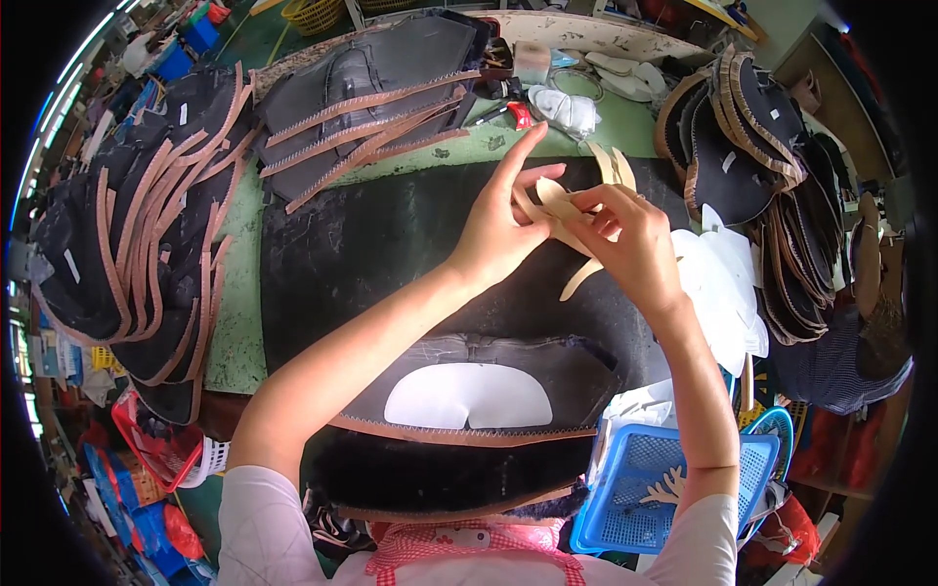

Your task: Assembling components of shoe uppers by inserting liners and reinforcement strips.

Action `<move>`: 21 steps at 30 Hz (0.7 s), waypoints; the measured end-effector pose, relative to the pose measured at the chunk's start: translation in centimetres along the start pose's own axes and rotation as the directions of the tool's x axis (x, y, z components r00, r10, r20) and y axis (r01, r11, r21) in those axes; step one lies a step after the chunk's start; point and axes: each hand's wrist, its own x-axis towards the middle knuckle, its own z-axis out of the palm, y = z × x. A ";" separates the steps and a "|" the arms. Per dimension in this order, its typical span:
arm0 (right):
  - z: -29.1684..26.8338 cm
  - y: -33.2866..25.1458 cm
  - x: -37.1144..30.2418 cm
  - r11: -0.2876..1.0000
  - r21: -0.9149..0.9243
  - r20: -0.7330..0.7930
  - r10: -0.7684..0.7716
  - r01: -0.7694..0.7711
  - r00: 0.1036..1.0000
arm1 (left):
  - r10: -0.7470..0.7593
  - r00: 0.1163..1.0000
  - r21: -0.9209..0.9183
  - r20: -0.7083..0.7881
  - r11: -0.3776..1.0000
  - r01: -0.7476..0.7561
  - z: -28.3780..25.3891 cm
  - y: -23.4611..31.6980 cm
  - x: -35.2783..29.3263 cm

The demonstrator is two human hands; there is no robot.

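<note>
Over the black mat (322,264), right hand (637,244) pinching cream strips (555,199), left hand (496,230) gripping their left end, forefinger raised — one slack pinch could drop them!

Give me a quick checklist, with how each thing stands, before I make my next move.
1. Cream strip gripped by the right hand: ok, pinched between its fingers.
2. Left hand firmly on the strip: cannot tell; it is close in, but its grip is partly hidden.
3. White piece on the dark piece: ok, it lies on top near its stitched edge.
4. White piece stuck down: cannot tell.
5. Blue basket unobstructed: not ok; the right arm crosses over it, cream pieces inside.
</note>
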 end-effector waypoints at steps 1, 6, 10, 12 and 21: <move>0.0 -0.1 0.0 1.000 -0.008 -0.003 -0.023 0.023 1.000 | -0.012 1.000 -0.014 0.005 1.000 0.013 -0.2 0.1 -0.1; 0.2 -0.2 0.2 1.000 -0.015 -0.009 0.017 -0.017 1.000 | 0.040 0.998 0.049 0.057 0.998 -0.043 -0.4 -0.5 0.5; -0.9 0.1 0.7 0.977 0.154 0.111 0.132 -0.148 0.985 | 0.016 0.996 0.153 0.085 0.988 -0.029 -0.5 -0.6 1.0; -1.5 1.3 1.0 0.852 0.398 0.297 0.231 -0.340 0.926 | -0.002 0.998 0.193 0.070 0.981 -0.012 -0.4 -0.8 1.2; -3.6 4.9 0.6 0.431 0.766 0.453 0.164 -0.477 0.876 | 0.049 0.999 0.380 0.017 0.923 -0.052 0.0 -1.1 2.6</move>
